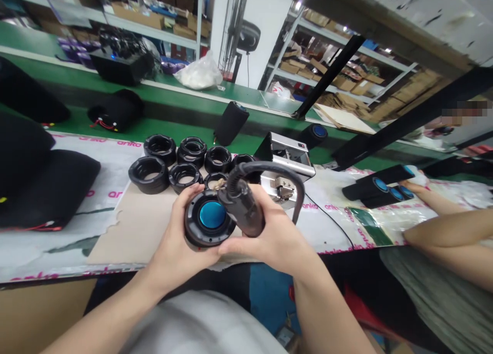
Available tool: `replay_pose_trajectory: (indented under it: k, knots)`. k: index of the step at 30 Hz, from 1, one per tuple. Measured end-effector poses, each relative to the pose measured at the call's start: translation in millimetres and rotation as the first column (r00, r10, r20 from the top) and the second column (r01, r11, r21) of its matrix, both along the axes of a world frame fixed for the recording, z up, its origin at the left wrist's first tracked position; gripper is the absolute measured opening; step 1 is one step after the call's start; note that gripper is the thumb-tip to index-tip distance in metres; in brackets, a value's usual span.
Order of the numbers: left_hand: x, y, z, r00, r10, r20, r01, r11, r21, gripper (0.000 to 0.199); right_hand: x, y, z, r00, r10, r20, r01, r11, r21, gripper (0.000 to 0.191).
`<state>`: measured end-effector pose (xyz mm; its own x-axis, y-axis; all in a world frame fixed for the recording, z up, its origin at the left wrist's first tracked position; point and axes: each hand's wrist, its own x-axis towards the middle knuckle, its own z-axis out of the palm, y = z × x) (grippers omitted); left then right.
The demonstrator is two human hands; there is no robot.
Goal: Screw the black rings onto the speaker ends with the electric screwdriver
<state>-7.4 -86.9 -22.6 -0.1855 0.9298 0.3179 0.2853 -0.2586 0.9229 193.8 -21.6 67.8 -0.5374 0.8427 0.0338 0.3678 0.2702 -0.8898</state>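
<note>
**Left hand (175, 236) clamps round black housing (196, 231), right hand (275, 238) a corded tool (242, 208)**

Both grips are closed: the left wraps the housing's edge, showing its blue centre, and the right wraps the tool, whose tip sits just beside the housing's upper rim. The housing is over a cardboard sheet (134, 231). Black rubber rings (148, 174) stand just beyond it, a silver machine (287, 156) to its far side, and well right, a co-worker's hand (414, 187) rests at black cylinders (375, 190).

head-worn view faces forward and down onto left hand (181, 231) and right hand (277, 236)
</note>
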Motion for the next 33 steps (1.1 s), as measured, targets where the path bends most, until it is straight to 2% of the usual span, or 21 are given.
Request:
replay_pose_trajectory:
  k: [4, 10, 15, 20, 25, 29, 31, 33]
  knots:
    - [0.3, 0.2, -1.7, 1.0, 0.026, 0.003, -0.026, 0.999, -0.028, 0.097, -4.4, -1.6, -5.3, 0.999, -0.038, 0.038, 0.038, 0.999, 0.011, 0.084]
    - [0.8, -2.8, -2.3, 0.999, 0.029, 0.021, -0.027, 0.998, -0.059, 0.098, -6.7, -10.4, 1.1, 0.99, -0.103, 0.1, 0.111, 0.991, -0.079, 0.08]
    - [-0.2, -3.9, -1.2, 0.998, 0.005, 0.06, -0.001, 0.997, -0.075, 0.097, -8.7, -15.4, 11.2, 0.983, -0.072, 0.171, 0.089, 0.991, -0.095, 0.08]
    - [-0.9, -5.3, -2.9, 0.996, -0.011, 0.088, 0.019, 0.995, -0.094, 0.1, -11.0, -9.3, 13.8, 0.989, -0.055, 0.139, 0.068, 0.994, -0.088, 0.089]
    - [3.1, -6.5, -3.6, 0.996, -0.01, 0.09, 0.018, 0.996, -0.082, 0.094, -13.8, -10.5, 11.4, 0.985, -0.099, 0.14, 0.112, 0.99, -0.088, 0.08]
    - [4.8, -7.5, -6.4, 0.994, 0.007, 0.11, 0.002, 0.997, -0.073, 0.106, -16.3, -17.2, 12.1, 0.966, -0.132, 0.224, 0.164, 0.977, -0.134, 0.076]
    - [4.9, -8.4, -8.5, 0.993, -0.004, 0.116, 0.01, 0.998, -0.054, 0.114, -17.3, -18.5, 13.9, 0.961, -0.121, 0.25, 0.153, 0.982, -0.112, 0.074]
    - [5.0, -9.3, -10.5, 0.994, -0.013, 0.105, 0.017, 0.999, -0.036, 0.111, -17.6, -16.8, 18.0, 0.967, -0.073, 0.245, 0.083, 0.996, -0.031, 0.071]
